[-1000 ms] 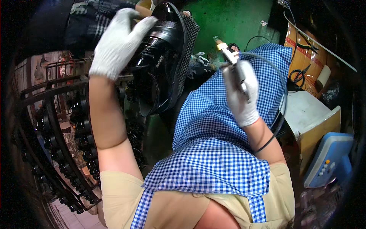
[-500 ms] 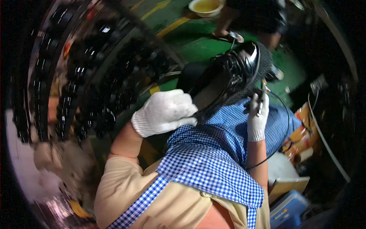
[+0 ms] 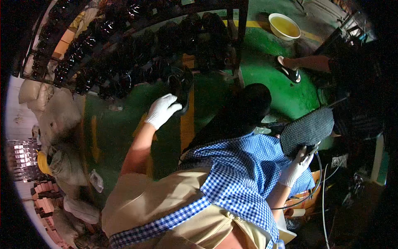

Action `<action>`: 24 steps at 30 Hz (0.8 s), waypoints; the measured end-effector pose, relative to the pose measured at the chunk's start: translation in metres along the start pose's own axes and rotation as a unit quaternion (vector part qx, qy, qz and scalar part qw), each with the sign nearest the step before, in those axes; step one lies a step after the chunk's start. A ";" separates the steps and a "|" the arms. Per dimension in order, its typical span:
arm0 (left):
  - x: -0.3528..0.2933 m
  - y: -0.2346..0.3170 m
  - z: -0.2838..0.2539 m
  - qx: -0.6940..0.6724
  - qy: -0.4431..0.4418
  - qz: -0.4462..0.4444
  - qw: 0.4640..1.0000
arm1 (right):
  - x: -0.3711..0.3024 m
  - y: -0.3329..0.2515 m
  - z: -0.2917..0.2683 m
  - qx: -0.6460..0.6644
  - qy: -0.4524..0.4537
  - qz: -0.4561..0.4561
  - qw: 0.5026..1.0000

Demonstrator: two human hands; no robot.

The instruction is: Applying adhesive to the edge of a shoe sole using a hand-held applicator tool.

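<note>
Reaching out to the left, my left hand, in a white knit glove, has its fingers closed on the near end of a black shoe beside the rack. My gloved right hand is closed at the lower edge of another dark shoe, whose dotted grey sole faces me and hides its upper. Small dark and metallic pieces show at the right fingers. A thin hose runs from there down past my forearm; the tool's shape is mostly hidden.
Rows of shiny black shoes fill a dark rack at the far left. Beyond my knee are a white basin of yellow liquid and another person's sandalled foot. Pale sacks lie at left.
My left hand has left the lap and moved left onto a shoe by the rack. My right hand has moved right with its shoe, now sole toward me. The view has turned left.
</note>
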State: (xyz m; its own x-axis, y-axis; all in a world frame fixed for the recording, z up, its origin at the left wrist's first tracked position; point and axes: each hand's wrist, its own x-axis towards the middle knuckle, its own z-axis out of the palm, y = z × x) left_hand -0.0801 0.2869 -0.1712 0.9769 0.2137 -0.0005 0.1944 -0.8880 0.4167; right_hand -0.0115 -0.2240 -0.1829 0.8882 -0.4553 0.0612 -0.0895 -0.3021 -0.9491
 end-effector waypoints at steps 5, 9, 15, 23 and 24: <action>0.089 -0.055 0.038 0.045 0.089 -0.016 0.995 | -0.007 -0.006 -0.010 -0.055 0.022 -0.052 0.997; 0.159 -0.090 0.038 0.089 0.095 -0.058 0.990 | -0.011 -0.008 -0.018 -0.054 0.018 -0.060 0.997; 0.173 -0.106 0.042 0.041 0.139 -0.038 0.989 | -0.016 -0.009 -0.025 -0.110 0.027 -0.084 0.990; 0.127 -0.142 0.007 0.289 0.055 -0.281 0.913 | -0.019 -0.018 -0.020 -0.167 0.063 -0.036 0.983; 0.128 -0.149 0.007 0.315 0.068 -0.227 0.919 | -0.019 -0.019 -0.019 -0.167 0.060 -0.065 0.982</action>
State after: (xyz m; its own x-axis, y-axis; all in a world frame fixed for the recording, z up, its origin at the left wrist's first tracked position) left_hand 0.0164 0.4438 -0.2395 0.7702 0.6320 0.0865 0.6344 -0.7449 -0.2066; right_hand -0.0354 -0.2258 -0.1596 0.8446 -0.4837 0.2295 -0.1401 -0.6134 -0.7772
